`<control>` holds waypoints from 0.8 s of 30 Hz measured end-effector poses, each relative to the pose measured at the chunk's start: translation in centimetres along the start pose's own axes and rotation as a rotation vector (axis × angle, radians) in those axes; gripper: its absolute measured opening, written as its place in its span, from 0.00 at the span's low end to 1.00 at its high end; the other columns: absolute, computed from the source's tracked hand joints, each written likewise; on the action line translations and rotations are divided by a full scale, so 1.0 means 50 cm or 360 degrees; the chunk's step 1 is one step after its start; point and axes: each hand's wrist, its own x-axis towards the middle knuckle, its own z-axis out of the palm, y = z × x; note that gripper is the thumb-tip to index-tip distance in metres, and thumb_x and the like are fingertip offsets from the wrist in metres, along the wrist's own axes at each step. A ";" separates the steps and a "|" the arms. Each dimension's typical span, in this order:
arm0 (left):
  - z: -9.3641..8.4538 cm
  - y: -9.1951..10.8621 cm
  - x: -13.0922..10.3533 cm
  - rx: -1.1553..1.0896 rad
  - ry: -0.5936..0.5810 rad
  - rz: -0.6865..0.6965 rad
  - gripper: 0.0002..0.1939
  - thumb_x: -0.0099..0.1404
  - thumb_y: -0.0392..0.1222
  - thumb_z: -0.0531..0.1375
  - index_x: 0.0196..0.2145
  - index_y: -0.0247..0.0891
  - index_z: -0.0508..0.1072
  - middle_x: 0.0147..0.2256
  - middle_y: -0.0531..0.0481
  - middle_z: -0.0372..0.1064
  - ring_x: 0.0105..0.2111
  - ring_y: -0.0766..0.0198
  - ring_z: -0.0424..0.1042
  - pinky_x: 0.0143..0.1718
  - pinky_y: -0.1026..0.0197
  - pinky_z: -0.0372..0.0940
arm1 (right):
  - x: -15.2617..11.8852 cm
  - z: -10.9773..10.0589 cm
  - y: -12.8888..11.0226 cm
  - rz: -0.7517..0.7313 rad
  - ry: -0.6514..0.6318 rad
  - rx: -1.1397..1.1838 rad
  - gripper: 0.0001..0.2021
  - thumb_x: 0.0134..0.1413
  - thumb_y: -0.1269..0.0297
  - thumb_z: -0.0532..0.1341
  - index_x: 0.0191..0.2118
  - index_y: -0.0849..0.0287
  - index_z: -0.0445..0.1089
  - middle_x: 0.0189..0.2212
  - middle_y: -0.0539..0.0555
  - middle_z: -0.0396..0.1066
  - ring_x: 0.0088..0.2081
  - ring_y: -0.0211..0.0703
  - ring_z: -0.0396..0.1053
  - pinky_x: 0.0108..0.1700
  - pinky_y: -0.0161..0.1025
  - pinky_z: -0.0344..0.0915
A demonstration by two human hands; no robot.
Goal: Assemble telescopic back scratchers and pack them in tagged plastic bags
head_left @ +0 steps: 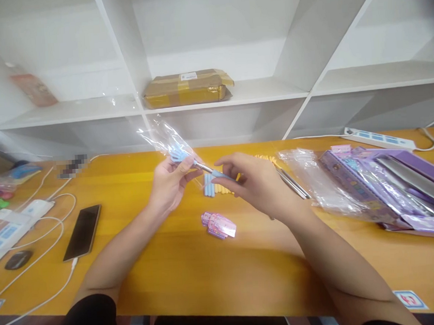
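My left hand (169, 184) pinches a clear plastic bag (164, 133) around the blue claw-shaped head of a back scratcher (205, 168). The scratcher has a metal shaft and a blue handle, and lies slantwise above the table. Curled around the handle end is my right hand (258, 182), which covers part of it. Below the hands lie blue handles (208, 186) and yellow handles (223, 187) in a row, partly hidden. Closer to me is a small pile of pink-purple printed cards (219, 225). Behind my right hand are yellow scratcher heads and metal rods (294, 182).
Clear bags (312, 181) lie right, beside an opened purple box (371, 188) holding bagged pieces. A phone (83, 232), cables and a power strip (20, 226) occupy the left. A taped parcel (186, 89) sits on the white shelf; another power strip (379, 139) lies back right.
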 end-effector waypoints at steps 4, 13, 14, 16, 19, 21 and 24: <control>0.002 -0.008 0.001 -0.0057 0.0014 -0.0011 0.18 0.57 0.48 0.80 0.35 0.34 0.82 0.34 0.48 0.80 0.33 0.66 0.79 0.39 0.63 0.77 | 0.003 0.001 -0.011 0.0206 -0.0022 0.0240 0.20 0.69 0.44 0.65 0.53 0.56 0.71 0.34 0.49 0.75 0.30 0.37 0.72 0.37 0.39 0.69; -0.035 0.046 0.037 -0.0175 0.0260 0.0353 0.14 0.57 0.43 0.80 0.36 0.36 0.84 0.38 0.48 0.81 0.40 0.65 0.81 0.43 0.66 0.77 | 0.003 -0.035 -0.023 0.0392 -0.0330 0.0575 0.11 0.70 0.58 0.65 0.52 0.55 0.75 0.36 0.49 0.80 0.30 0.36 0.76 0.33 0.37 0.71; -0.037 0.047 0.038 -0.0171 0.0263 0.0361 0.13 0.57 0.43 0.80 0.36 0.36 0.84 0.38 0.48 0.82 0.40 0.65 0.81 0.43 0.66 0.77 | 0.003 -0.039 -0.026 0.0389 -0.0387 0.0586 0.12 0.69 0.58 0.66 0.54 0.55 0.76 0.36 0.49 0.81 0.31 0.36 0.77 0.34 0.37 0.72; -0.040 0.047 0.039 -0.0165 0.0244 0.0355 0.13 0.59 0.43 0.79 0.37 0.36 0.84 0.38 0.47 0.82 0.40 0.65 0.81 0.44 0.65 0.78 | 0.003 -0.047 -0.033 0.0389 -0.0505 0.0636 0.14 0.68 0.59 0.66 0.55 0.54 0.76 0.38 0.49 0.82 0.33 0.38 0.79 0.37 0.38 0.73; -0.040 0.045 0.037 -0.0178 0.0194 0.0314 0.13 0.59 0.44 0.79 0.38 0.36 0.84 0.38 0.47 0.82 0.37 0.66 0.81 0.44 0.65 0.78 | 0.002 -0.055 -0.042 0.0404 -0.0569 0.0728 0.13 0.67 0.62 0.66 0.55 0.53 0.78 0.39 0.50 0.83 0.36 0.39 0.81 0.39 0.39 0.75; -0.035 0.043 0.033 -0.0169 0.0159 0.0264 0.13 0.60 0.44 0.78 0.38 0.36 0.84 0.39 0.47 0.82 0.37 0.66 0.80 0.43 0.65 0.78 | 0.001 -0.054 -0.045 0.0414 -0.0528 0.0739 0.12 0.65 0.63 0.68 0.52 0.53 0.79 0.38 0.49 0.83 0.36 0.38 0.81 0.40 0.39 0.75; -0.024 0.037 0.026 -0.0142 0.0109 0.0200 0.14 0.59 0.46 0.78 0.38 0.37 0.83 0.39 0.48 0.81 0.37 0.66 0.80 0.42 0.65 0.78 | -0.001 -0.041 -0.043 0.0421 -0.0429 0.0776 0.10 0.61 0.61 0.73 0.47 0.55 0.79 0.35 0.49 0.83 0.32 0.37 0.79 0.37 0.38 0.75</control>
